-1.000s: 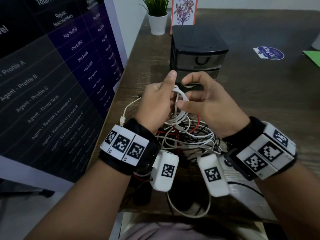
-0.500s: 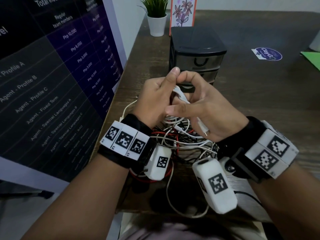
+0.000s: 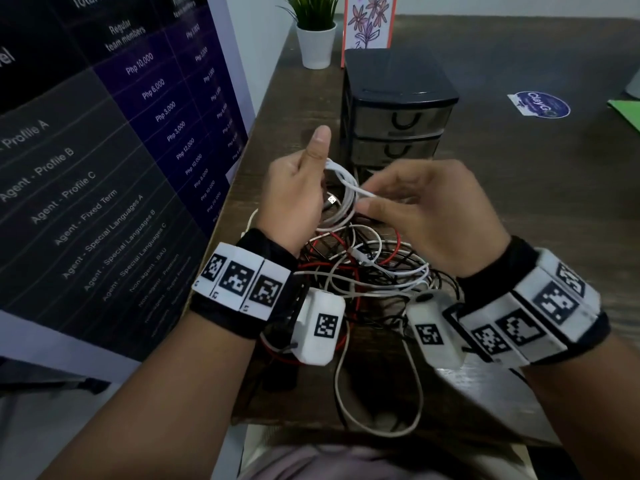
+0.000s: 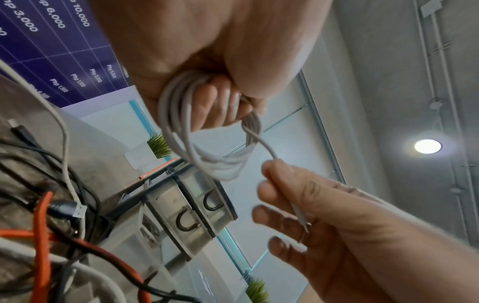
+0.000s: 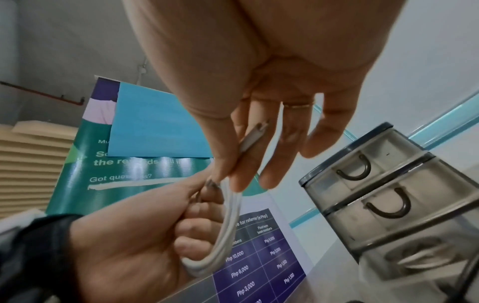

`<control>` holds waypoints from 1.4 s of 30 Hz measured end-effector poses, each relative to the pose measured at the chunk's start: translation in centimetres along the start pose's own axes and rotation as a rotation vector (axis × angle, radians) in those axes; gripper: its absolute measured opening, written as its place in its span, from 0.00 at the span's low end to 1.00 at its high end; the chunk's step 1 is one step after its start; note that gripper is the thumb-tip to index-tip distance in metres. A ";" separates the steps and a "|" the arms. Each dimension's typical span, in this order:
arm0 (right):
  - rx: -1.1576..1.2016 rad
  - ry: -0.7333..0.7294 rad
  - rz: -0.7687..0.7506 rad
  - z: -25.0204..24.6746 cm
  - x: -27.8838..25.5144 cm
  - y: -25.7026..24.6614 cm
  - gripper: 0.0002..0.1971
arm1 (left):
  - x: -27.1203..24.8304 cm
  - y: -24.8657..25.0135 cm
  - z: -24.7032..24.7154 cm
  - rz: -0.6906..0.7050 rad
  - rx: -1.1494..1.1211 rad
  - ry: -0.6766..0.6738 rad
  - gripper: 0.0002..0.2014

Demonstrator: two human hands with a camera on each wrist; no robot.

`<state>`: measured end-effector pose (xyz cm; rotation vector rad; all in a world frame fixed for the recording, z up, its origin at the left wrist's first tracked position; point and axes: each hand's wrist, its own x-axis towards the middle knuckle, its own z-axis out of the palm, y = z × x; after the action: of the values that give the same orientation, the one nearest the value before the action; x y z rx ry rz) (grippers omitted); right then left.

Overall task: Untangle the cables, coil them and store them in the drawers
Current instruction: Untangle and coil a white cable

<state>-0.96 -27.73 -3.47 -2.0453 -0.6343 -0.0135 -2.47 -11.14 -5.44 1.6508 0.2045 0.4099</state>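
Note:
A coiled white cable hangs in my left hand, whose fingers curl round its loops with the thumb up. My right hand pinches the cable's free end near its plug, which crosses the coil. Below both hands lies a tangle of white, red and black cables on the wooden table. Behind stands a dark drawer unit; its two upper drawers look shut.
A large poster board stands along the table's left edge. A small potted plant and a flower card sit behind the drawers. A round sticker and a green sheet lie at the right.
My hands have drawn slightly apart; the left thumb has lifted off the coil and points up. The right hand has pulled the cable's free end across the coil to the right.

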 end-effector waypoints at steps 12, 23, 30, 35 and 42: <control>-0.053 -0.006 -0.024 -1.9 -0.3 0.9 0.03 | -0.3 0.1 -0.3 0.076 0.128 -0.072 0.30; 0.221 0.092 -0.092 0.7 0.4 3.0 0.13 | -1.3 1.6 1.3 -0.274 -0.483 -0.203 0.23; 0.710 -0.019 0.051 1.2 0.1 2.5 0.08 | -1.2 1.9 1.8 -0.216 -0.439 -0.150 0.23; 0.745 -0.034 0.070 1.6 0.1 2.6 0.06 | -0.9 1.5 1.8 -0.199 -0.329 -0.099 0.24; 0.916 -0.124 0.114 1.2 -0.2 2.2 0.08 | -0.9 1.6 1.8 -0.219 -0.332 -0.086 0.25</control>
<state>-0.51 -27.71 -5.94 -1.1907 -0.4695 0.4019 -2.82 -13.33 -4.17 1.3005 0.2366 0.1932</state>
